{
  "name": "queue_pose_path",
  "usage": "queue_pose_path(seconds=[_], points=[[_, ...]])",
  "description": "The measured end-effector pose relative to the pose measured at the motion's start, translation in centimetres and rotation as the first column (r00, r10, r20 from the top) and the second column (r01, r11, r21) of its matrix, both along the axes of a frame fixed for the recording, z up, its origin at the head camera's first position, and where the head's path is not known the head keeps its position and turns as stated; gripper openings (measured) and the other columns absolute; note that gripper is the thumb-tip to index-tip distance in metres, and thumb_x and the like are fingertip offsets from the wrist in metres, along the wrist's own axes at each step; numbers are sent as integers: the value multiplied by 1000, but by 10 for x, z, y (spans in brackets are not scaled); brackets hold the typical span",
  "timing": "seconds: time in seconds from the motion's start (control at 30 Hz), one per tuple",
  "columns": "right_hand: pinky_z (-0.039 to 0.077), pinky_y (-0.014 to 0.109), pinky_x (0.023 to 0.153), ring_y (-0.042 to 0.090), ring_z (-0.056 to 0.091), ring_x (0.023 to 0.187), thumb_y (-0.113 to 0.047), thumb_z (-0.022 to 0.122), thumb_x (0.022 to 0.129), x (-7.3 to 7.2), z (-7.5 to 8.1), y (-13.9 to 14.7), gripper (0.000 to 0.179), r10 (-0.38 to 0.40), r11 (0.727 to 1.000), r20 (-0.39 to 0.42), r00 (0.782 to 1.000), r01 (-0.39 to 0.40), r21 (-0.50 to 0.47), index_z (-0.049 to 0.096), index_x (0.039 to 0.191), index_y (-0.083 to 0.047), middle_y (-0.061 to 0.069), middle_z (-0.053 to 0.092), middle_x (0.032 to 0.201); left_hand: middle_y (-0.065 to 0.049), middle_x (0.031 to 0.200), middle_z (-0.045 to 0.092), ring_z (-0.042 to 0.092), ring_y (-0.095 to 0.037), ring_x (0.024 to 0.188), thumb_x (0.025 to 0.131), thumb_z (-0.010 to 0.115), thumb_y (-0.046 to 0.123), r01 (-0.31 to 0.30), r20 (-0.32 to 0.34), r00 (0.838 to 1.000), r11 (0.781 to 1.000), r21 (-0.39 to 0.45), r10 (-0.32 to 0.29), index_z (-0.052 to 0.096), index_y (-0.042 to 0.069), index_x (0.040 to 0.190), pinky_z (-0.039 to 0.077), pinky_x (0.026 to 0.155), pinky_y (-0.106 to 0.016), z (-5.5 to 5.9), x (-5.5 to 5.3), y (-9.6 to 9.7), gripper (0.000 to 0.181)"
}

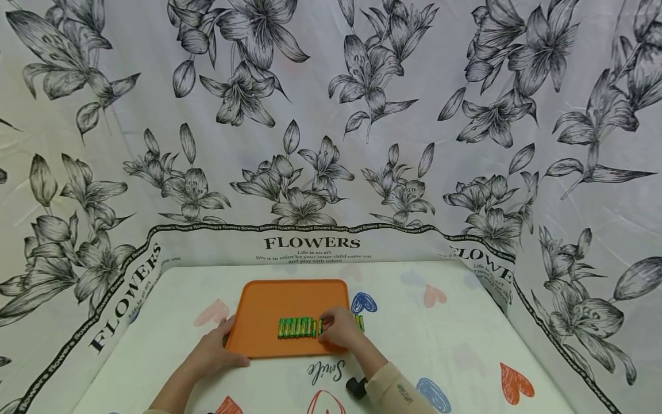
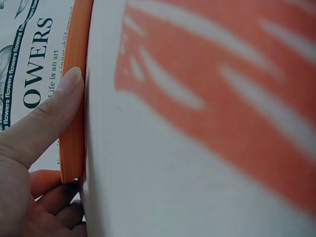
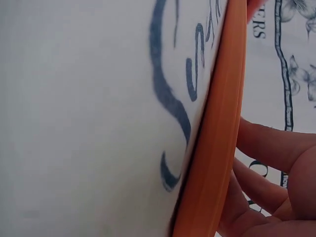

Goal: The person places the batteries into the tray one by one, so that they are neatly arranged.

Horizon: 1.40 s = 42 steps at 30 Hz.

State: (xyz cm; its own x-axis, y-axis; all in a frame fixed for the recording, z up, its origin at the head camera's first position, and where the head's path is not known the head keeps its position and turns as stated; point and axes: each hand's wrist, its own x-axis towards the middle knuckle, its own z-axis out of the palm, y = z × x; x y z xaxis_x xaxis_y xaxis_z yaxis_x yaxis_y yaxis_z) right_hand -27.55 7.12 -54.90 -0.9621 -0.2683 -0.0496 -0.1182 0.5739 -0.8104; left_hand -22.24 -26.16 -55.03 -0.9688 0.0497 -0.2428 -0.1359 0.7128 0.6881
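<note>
An orange tray [image 1: 279,300] lies on the table, with several green batteries [image 1: 295,328] lined up side by side on it. My left hand [image 1: 214,349] grips the tray's near left corner. In the left wrist view, its thumb [image 2: 70,84] presses the tray's outer edge while the other fingers curl behind the corner. Over the right part of the row, my right hand [image 1: 339,329] has its fingers bent down and pinches a battery [image 1: 320,326] at the fingertips. The tray's edge partly hides those fingers in the right wrist view.
More green batteries [image 1: 360,322] show just beyond the right hand, at the tray's right side. A small black object [image 1: 355,388] is beside the right sleeve. The white table cover [image 1: 403,345] bears printed hearts, and flower-patterned cloth [image 1: 310,195] hangs around the table.
</note>
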Motion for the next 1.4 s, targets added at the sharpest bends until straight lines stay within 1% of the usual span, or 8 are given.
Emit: queue_pose_path(seconds=[0.3, 0.43, 0.63, 0.7, 0.87, 1.03, 1.2, 1.4], points=[[53, 33, 71, 15, 56, 77, -4, 91, 70, -1, 0, -5, 47, 27, 997, -22, 999, -25, 75, 74, 113, -4, 2, 65, 88, -34, 163, 10, 13, -55, 148, 54, 96, 50, -8, 14, 1000, 1000, 8, 8, 22, 2, 159, 18, 116, -70, 0, -2, 0, 137], [56, 36, 79, 16, 59, 85, -8, 92, 70, 0, 1, -4, 49, 22, 996, -11, 1000, -21, 84, 73, 116, -5, 2, 67, 97, -34, 163, 10, 13, -56, 148, 54, 96, 49, -10, 22, 1000, 1000, 2, 10, 23, 2, 159, 18, 116, -71, 1, -2, 0, 137], [57, 35, 72, 19, 62, 86, -4, 88, 73, 2, 13, 4, 53, 1, 1000, 45, 999, -1, 2, 69, 122, -5, 6, 68, 105, -34, 162, 11, 14, -56, 148, 54, 96, 50, -13, 27, 1000, 1000, -6, 13, 23, 1, 159, 18, 116, -70, 2, -2, 0, 137], [58, 36, 71, 22, 64, 88, -3, 86, 76, 2, 20, 10, 53, 3, 999, 45, 999, -1, -34, 67, 125, -4, 10, 68, 109, -34, 162, 11, 14, -56, 148, 54, 96, 50, -13, 28, 1000, 1000, -6, 13, 23, 1, 159, 18, 116, -70, 1, -3, 0, 137], [59, 38, 76, 23, 65, 98, -7, 85, 80, -1, 33, 26, 52, 12, 999, 8, 1000, -11, -40, 66, 129, -4, 15, 68, 120, -34, 162, 11, 14, -56, 148, 54, 96, 51, -10, 22, 1000, 1000, -13, 10, 23, 1, 159, 19, 116, -71, 0, -2, 0, 137], [58, 34, 73, 22, 66, 95, -8, 83, 81, -6, 40, 44, 53, 1, 999, -36, 999, -3, -51, 65, 130, -2, 19, 67, 122, -35, 162, 11, 15, -57, 147, 54, 95, 52, -12, 22, 1000, 1000, -23, 13, 23, 2, 159, 19, 115, -71, -1, -1, -1, 137], [58, 33, 72, 21, 65, 94, -8, 82, 82, -10, 42, 66, 55, -43, 997, -27, 999, 41, -66, 63, 133, -2, 20, 66, 123, -35, 162, 12, 15, -56, 147, 54, 95, 52, -15, 22, 1000, 1000, -22, 15, 24, 1, 159, 19, 115, -71, 0, 0, 0, 137], [59, 33, 74, 21, 66, 96, -5, 84, 79, -13, 33, 95, 57, -117, 990, 7, 993, 117, -75, 64, 131, -2, 18, 68, 121, -35, 162, 12, 16, -56, 147, 54, 95, 53, -11, 13, 1000, 1000, -26, 12, 23, 1, 159, 19, 115, -71, 1, 0, 1, 137]])
